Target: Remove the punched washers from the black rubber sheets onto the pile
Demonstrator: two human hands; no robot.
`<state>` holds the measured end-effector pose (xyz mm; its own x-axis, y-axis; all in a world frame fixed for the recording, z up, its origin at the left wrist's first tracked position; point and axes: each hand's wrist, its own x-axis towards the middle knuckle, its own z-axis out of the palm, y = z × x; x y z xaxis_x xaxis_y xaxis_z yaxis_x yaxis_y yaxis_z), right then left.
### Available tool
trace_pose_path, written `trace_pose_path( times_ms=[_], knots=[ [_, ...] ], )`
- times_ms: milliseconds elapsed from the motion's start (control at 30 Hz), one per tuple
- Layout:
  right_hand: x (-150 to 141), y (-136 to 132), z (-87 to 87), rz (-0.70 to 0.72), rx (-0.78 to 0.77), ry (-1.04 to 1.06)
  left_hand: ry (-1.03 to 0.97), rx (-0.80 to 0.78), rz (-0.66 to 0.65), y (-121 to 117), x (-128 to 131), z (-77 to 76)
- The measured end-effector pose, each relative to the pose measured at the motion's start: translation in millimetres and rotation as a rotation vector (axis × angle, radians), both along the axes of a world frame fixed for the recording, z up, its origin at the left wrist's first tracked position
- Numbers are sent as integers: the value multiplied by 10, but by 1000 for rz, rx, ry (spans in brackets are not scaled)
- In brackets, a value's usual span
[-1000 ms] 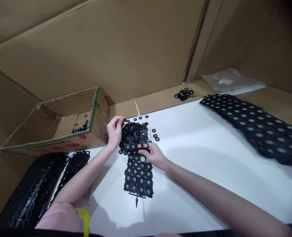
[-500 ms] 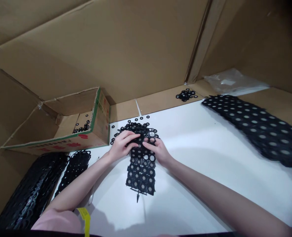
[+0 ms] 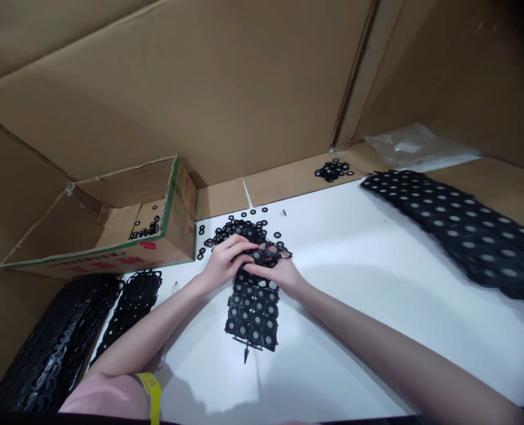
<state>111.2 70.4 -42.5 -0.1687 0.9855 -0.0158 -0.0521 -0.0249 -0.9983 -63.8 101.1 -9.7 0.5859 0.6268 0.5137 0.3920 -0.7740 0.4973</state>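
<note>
Head view: left hand point(image 3: 226, 261) has joined right hand point(image 3: 287, 275) at black sheet point(image 3: 259, 255).

"What's the box point(image 3: 179, 221) made of?"
"Matt brown cardboard, rough along its top edges."
"And the stack point(image 3: 60, 336) just in front of it?"
"Black rubber or plastic, I can't tell which, with glossy streaks."
"The sheet point(image 3: 251, 313), near the box's right?"
"Black too, but duller."
"The bag point(image 3: 415, 144), well right of the box?"
"Clear plastic film, shiny and crinkled."
"Tabletop point(image 3: 345, 307)?"
"Smooth white, softly glossy."
"Sleeve point(image 3: 106, 394)?"
"Matt pink cloth."
</note>
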Motion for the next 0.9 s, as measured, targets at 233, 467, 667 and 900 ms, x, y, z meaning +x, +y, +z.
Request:
trace_pose_path(
  times_ms=[233, 467, 667, 900],
  knots=[
    [-73, -46, -83, -24, 67, -144, 70, 84, 12, -28, 26, 41],
    [-86, -34, -154, -27, 107, -181, 22, -68, 76, -13, 91, 33],
    [-87, -58, -173, -32, 77, -178, -168, -150, 265, 213, 16, 47],
    [-38, -38, -95, -7, 70, -135, -137, -180, 115, 121, -86, 209]
  ],
)
